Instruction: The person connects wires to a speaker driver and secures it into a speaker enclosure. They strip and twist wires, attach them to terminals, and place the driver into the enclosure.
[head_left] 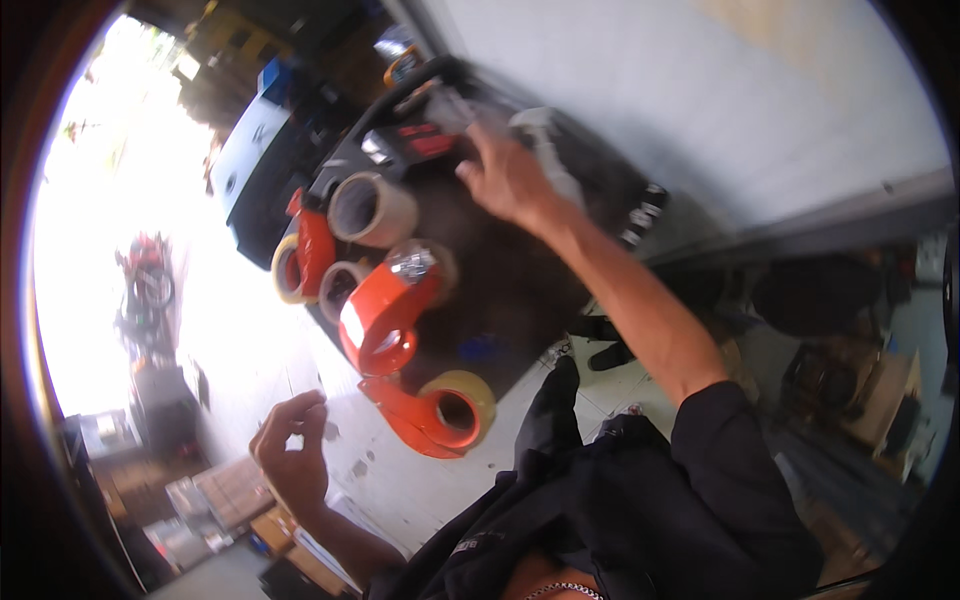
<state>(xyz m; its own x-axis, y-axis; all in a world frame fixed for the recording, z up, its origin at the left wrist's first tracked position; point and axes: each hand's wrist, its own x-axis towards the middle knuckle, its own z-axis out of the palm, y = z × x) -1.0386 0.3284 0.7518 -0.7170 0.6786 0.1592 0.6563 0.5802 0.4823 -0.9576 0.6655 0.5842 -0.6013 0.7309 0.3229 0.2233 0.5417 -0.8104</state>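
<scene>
My right hand reaches over the dark trolley top, thumb apart, fingertips near a blurry clear object; contact is unclear. A black-and-red item and a pale object flank it. Below are clear tape rolls and orange tape dispensers: one upright at left, one in the middle, another holding yellowish tape at the near edge. My left hand hangs below left of the trolley, fingers curled into a loop with nothing visible inside.
A white panel borders the trolley at upper right. Left are a pale machine, a parked motorbike and boxes. A dark round seat and cardboard are at right. My legs stand on tiles.
</scene>
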